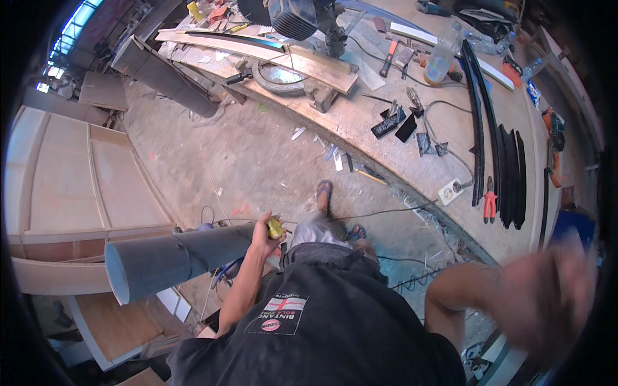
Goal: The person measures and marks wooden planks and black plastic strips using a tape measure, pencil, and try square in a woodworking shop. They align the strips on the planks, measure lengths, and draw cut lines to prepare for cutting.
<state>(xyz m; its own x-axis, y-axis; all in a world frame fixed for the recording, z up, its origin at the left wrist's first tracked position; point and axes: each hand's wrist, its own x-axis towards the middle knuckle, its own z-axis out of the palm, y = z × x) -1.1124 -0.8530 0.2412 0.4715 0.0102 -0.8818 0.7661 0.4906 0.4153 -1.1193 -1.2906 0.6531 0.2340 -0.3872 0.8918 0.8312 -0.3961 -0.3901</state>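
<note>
My left hand (pixel 261 237) is closed around a small yellow-green tool (pixel 275 228), which looks like a tape measure. It is beside the end of a large grey roll (pixel 164 260) lying on its side; whether they touch I cannot tell. My right hand (pixel 547 296) is raised at the right edge, close to the camera and smeared by motion. Its fingers and anything in them cannot be made out. Beyond it on the workbench (pixel 412 174) lie red-handled pliers (pixel 490 201) and several long black strips (pixel 512 177).
A mitre saw (pixel 293 19) stands on the bench, with long wooden strips (pixel 283 55) across it. Behind the pliers are a hammer (pixel 388 59), a plastic bottle (pixel 441 61) and a power socket (pixel 456 190). Wooden panels (pixel 64 174) stand left. Cables (pixel 380 213) cross the floor.
</note>
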